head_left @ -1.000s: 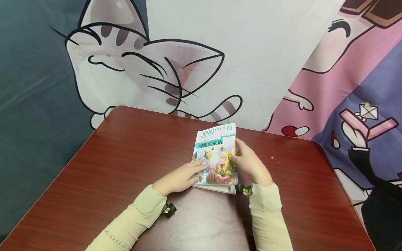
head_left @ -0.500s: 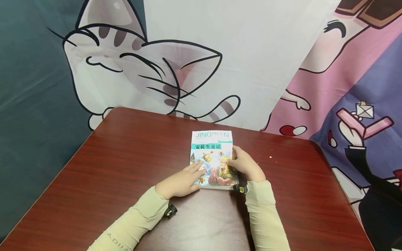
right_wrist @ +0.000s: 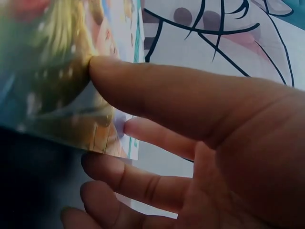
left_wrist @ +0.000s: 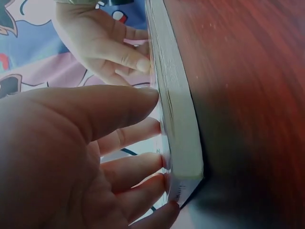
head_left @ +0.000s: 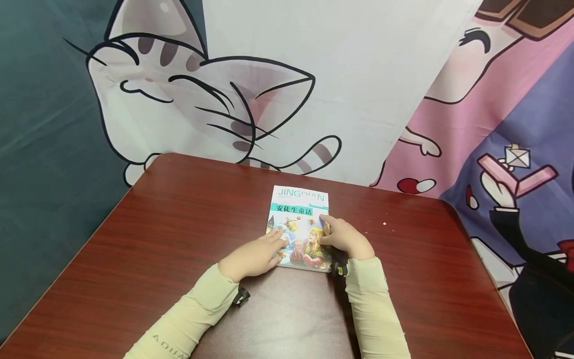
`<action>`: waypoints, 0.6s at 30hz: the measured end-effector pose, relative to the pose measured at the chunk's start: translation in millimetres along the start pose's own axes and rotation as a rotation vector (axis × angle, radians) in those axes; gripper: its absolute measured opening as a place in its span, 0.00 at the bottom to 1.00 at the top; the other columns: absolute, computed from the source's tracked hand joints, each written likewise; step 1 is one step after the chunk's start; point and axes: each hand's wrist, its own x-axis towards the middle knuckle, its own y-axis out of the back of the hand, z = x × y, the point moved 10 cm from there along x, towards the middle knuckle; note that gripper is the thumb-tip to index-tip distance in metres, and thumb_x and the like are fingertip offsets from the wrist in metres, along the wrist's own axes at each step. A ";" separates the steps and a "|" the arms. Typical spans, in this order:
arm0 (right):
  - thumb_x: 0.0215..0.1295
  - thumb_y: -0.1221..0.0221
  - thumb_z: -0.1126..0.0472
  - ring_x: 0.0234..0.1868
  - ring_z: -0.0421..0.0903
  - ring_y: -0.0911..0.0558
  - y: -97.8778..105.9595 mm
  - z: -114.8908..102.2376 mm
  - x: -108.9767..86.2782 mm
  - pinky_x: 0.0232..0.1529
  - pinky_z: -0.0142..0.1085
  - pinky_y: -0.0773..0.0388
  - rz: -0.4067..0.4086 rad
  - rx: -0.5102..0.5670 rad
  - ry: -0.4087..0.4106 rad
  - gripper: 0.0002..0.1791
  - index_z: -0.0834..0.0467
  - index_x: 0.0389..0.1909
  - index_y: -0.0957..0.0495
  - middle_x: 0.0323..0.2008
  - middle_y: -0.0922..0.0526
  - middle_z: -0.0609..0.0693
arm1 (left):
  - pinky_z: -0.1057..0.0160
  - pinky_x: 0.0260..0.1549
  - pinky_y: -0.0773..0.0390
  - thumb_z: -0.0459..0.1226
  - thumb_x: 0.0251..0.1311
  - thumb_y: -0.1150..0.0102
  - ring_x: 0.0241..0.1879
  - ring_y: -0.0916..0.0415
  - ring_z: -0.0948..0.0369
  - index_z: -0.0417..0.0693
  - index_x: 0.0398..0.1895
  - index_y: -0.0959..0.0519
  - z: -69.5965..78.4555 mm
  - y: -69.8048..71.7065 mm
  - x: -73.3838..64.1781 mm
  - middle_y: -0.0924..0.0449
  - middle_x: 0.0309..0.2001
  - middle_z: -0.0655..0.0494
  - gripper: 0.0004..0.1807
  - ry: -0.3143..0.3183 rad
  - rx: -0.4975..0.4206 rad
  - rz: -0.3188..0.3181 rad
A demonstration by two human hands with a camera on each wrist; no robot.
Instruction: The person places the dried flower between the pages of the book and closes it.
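A paperback book (head_left: 301,209) with a teal title band and a drawing of a long-haired blond figure lies face up on the table. My left hand (head_left: 252,255) rests its fingertips on the lower left of the cover; the left wrist view shows the page block (left_wrist: 178,109) beneath the fingers. At the right edge, my right hand (head_left: 347,237) touches the cover with thumb and index finger. In the right wrist view its other fingers (right_wrist: 143,186) reach down past the cover's edge. The undersides of those fingertips are partly hidden.
The reddish-brown wooden table (head_left: 179,209) extends around the book on every side. Small white specks (head_left: 384,223) lie on it to the right. Behind hangs a cloth backdrop (head_left: 358,75) printed with a cartoon cat.
The book, tilted askew with its lower pages showing a second ago, now lies flat and squared. It has shifted slightly left. My right index finger has come onto the cover; my left hand stays near its place.
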 end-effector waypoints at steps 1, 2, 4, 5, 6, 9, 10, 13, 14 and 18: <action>0.61 0.31 0.60 0.64 0.61 0.27 -0.4 0.2 -0.1 0.66 0.58 0.33 -0.002 0.002 -0.001 0.41 0.62 0.74 0.35 0.67 0.29 0.68 | 0.45 0.70 0.39 0.33 0.73 0.46 0.74 0.42 0.39 0.32 0.64 0.26 -0.7 0.6 0.3 0.38 0.72 0.29 0.20 0.001 0.000 0.004; 0.61 0.31 0.60 0.66 0.61 0.27 -0.7 0.7 -0.2 0.67 0.58 0.34 -0.003 0.006 -0.003 0.41 0.62 0.74 0.35 0.68 0.29 0.67 | 0.45 0.70 0.38 0.33 0.73 0.46 0.73 0.41 0.39 0.33 0.64 0.26 -1.4 0.9 0.6 0.37 0.71 0.29 0.20 0.002 0.000 0.006; 0.61 0.31 0.60 0.68 0.60 0.29 -0.9 1.6 -0.3 0.69 0.58 0.35 -0.006 0.026 -0.013 0.41 0.62 0.75 0.36 0.70 0.30 0.65 | 0.45 0.70 0.38 0.33 0.73 0.46 0.73 0.41 0.39 0.33 0.64 0.26 -3.4 1.1 1.3 0.37 0.71 0.29 0.20 0.006 -0.006 0.006; 0.61 0.31 0.60 0.68 0.60 0.29 -0.7 1.4 0.2 0.69 0.58 0.36 -0.006 0.031 -0.012 0.42 0.62 0.75 0.36 0.70 0.31 0.65 | 0.45 0.70 0.38 0.33 0.73 0.46 0.73 0.41 0.39 0.33 0.64 0.26 -4.2 1.7 1.4 0.37 0.71 0.29 0.20 0.006 -0.009 0.007; 0.61 0.31 0.60 0.69 0.60 0.29 -0.6 1.1 0.8 0.69 0.58 0.36 -0.006 0.035 -0.010 0.42 0.62 0.75 0.36 0.70 0.31 0.65 | 0.45 0.70 0.38 0.34 0.72 0.45 0.73 0.40 0.39 0.33 0.63 0.25 -5.2 2.6 1.5 0.37 0.71 0.29 0.20 0.004 -0.011 0.011; 0.60 0.31 0.61 0.68 0.60 0.29 0.4 -0.4 3.7 0.68 0.58 0.35 0.003 0.049 -0.002 0.42 0.63 0.75 0.36 0.69 0.30 0.66 | 0.46 0.68 0.35 0.35 0.71 0.43 0.72 0.36 0.41 0.35 0.62 0.23 -6.7 7.5 2.3 0.34 0.70 0.31 0.19 -0.015 0.020 0.046; 0.60 0.30 0.61 0.67 0.60 0.28 -0.2 -0.6 4.0 0.68 0.57 0.34 0.005 0.055 0.000 0.42 0.63 0.75 0.36 0.69 0.29 0.66 | 0.47 0.68 0.33 0.35 0.71 0.43 0.71 0.35 0.42 0.36 0.61 0.23 -6.6 8.6 2.0 0.33 0.70 0.33 0.19 -0.022 0.030 0.060; 0.59 0.30 0.62 0.66 0.59 0.28 -4.0 0.4 5.4 0.67 0.56 0.34 0.005 0.078 0.006 0.43 0.63 0.75 0.36 0.69 0.29 0.65 | 0.49 0.65 0.30 0.36 0.70 0.41 0.69 0.31 0.45 0.39 0.59 0.21 -7.9 10.0 0.5 0.31 0.69 0.36 0.18 -0.028 0.051 0.091; 0.59 0.31 0.62 0.66 0.58 0.28 -5.7 1.1 5.8 0.67 0.56 0.34 0.004 0.086 0.007 0.43 0.63 0.75 0.36 0.69 0.30 0.65 | 0.49 0.65 0.30 0.37 0.69 0.41 0.69 0.31 0.45 0.39 0.60 0.21 -9.2 9.2 -0.3 0.31 0.69 0.37 0.18 -0.023 0.045 0.091; 0.61 0.32 0.61 0.64 0.58 0.26 -10.8 5.9 5.3 0.66 0.56 0.32 0.005 0.114 0.016 0.40 0.62 0.74 0.34 0.68 0.28 0.65 | 0.48 0.65 0.30 0.38 0.67 0.39 0.70 0.33 0.44 0.41 0.62 0.21 -17.3 3.6 -5.3 0.31 0.70 0.39 0.22 -0.003 -0.036 0.058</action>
